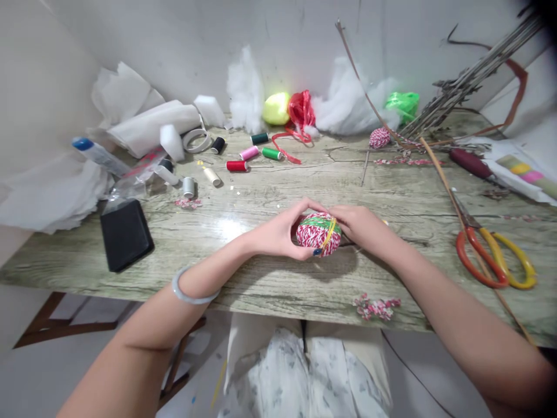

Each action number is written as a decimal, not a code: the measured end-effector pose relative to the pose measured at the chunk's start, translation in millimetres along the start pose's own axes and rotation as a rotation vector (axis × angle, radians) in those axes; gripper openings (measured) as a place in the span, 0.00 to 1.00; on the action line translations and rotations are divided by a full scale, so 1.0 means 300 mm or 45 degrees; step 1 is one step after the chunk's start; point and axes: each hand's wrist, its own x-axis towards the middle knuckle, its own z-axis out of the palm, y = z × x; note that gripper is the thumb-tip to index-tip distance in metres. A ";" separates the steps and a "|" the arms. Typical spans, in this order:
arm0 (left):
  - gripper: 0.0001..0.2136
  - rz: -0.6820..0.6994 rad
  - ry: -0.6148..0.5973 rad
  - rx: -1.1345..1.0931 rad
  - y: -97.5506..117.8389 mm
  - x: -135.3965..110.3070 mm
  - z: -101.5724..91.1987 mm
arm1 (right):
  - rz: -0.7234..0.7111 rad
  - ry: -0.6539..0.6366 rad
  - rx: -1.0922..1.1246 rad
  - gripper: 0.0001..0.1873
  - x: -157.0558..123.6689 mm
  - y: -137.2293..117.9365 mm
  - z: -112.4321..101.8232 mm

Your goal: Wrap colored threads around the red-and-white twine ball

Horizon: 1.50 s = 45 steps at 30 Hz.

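Note:
A ball wrapped in red-and-white twine (317, 233), with a green band on top and a yellow strand across it, sits between both hands just above the wooden table (261, 191). My left hand (281, 231) curls round its left side, thumb below and fingers arched over the top. Fingers pressed together, my right hand (359, 226) grips the ball's right side at the yellow strand. A pale bangle (187, 293) circles my left wrist.
Red and yellow scissors (494, 258) lie at the right. Several thread spools (250, 152) lie behind, with white stuffing (246, 90), ribbons, a second twine ball (379, 137) and dry twigs (474, 75). A black case (125, 234) lies left. Twine scraps (376, 306) rest at the front edge.

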 end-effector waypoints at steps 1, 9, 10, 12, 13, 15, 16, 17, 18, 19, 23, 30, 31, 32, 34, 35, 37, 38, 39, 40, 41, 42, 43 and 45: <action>0.30 0.009 -0.015 -0.028 0.001 0.000 0.001 | 0.006 0.017 -0.016 0.14 0.000 0.004 0.000; 0.29 0.053 -0.023 0.097 0.011 -0.002 0.002 | 0.069 0.205 -0.011 0.13 0.005 0.030 -0.014; 0.29 0.038 -0.004 0.107 0.010 -0.003 0.003 | 0.084 0.241 -0.005 0.13 0.004 0.031 -0.017; 0.28 -0.034 -0.007 0.056 0.008 -0.005 0.004 | 0.121 0.327 -0.006 0.13 0.002 0.033 -0.020; 0.28 -0.073 -0.024 0.013 0.007 -0.006 0.005 | 0.139 0.365 -0.008 0.13 0.001 0.033 -0.021; 0.27 -0.123 -0.044 -0.044 0.005 -0.007 0.007 | 0.160 0.417 -0.016 0.13 -0.001 0.033 -0.022; 0.27 -0.131 -0.033 -0.047 0.005 -0.007 0.008 | 0.162 0.429 -0.020 0.13 -0.001 0.033 -0.021; 0.27 -0.130 -0.014 -0.041 0.006 -0.007 0.008 | 0.159 0.431 -0.028 0.13 0.000 0.034 -0.020; 0.27 -0.127 0.007 -0.029 0.008 -0.007 0.007 | 0.153 0.431 -0.042 0.13 0.000 0.034 -0.019; 0.27 -0.126 0.030 -0.015 0.009 -0.007 0.005 | 0.142 0.425 -0.061 0.13 0.000 0.036 -0.019; 0.26 -0.153 0.115 0.050 0.015 -0.009 -0.012 | 0.079 0.409 -0.175 0.13 -0.002 0.062 -0.034; 0.24 -0.166 0.238 0.079 0.010 -0.010 -0.045 | 0.217 0.540 -0.364 0.13 -0.038 0.185 -0.130; 0.24 -0.176 0.237 0.077 0.008 -0.010 -0.046 | 0.248 0.564 -0.377 0.13 -0.044 0.205 -0.141; 0.24 -0.184 0.234 0.078 0.007 -0.010 -0.047 | 0.278 0.585 -0.385 0.13 -0.051 0.223 -0.151; 0.24 -0.185 0.234 0.087 0.005 -0.009 -0.046 | 0.354 0.626 -0.387 0.13 -0.062 0.254 -0.167; 0.24 -0.180 0.238 0.094 0.005 -0.009 -0.045 | 0.400 0.649 -0.384 0.13 -0.067 0.266 -0.174; 0.25 -0.171 0.246 0.108 0.007 -0.010 -0.041 | 0.511 0.719 -0.363 0.13 -0.076 0.286 -0.187; 0.25 -0.169 0.250 0.118 0.007 -0.010 -0.038 | 0.569 0.770 -0.326 0.13 -0.081 0.294 -0.194; 0.25 -0.168 0.249 0.129 0.008 -0.010 -0.036 | 0.624 0.834 -0.274 0.13 -0.087 0.303 -0.201; 0.25 -0.165 0.246 0.141 0.008 -0.010 -0.033 | 0.672 0.898 -0.215 0.13 -0.094 0.313 -0.209; 0.25 -0.156 0.244 0.158 0.007 -0.010 -0.031 | 0.712 0.958 -0.157 0.13 -0.103 0.324 -0.217; 0.26 -0.140 0.245 0.186 0.005 -0.009 -0.030 | 0.740 1.002 -0.104 0.13 -0.113 0.337 -0.225; 0.27 -0.121 0.251 0.232 0.003 -0.009 -0.030 | 0.755 1.026 -0.063 0.14 -0.124 0.351 -0.233; 0.29 -0.089 0.290 0.386 -0.001 -0.006 -0.033 | 0.765 1.030 -0.026 0.14 -0.149 0.379 -0.248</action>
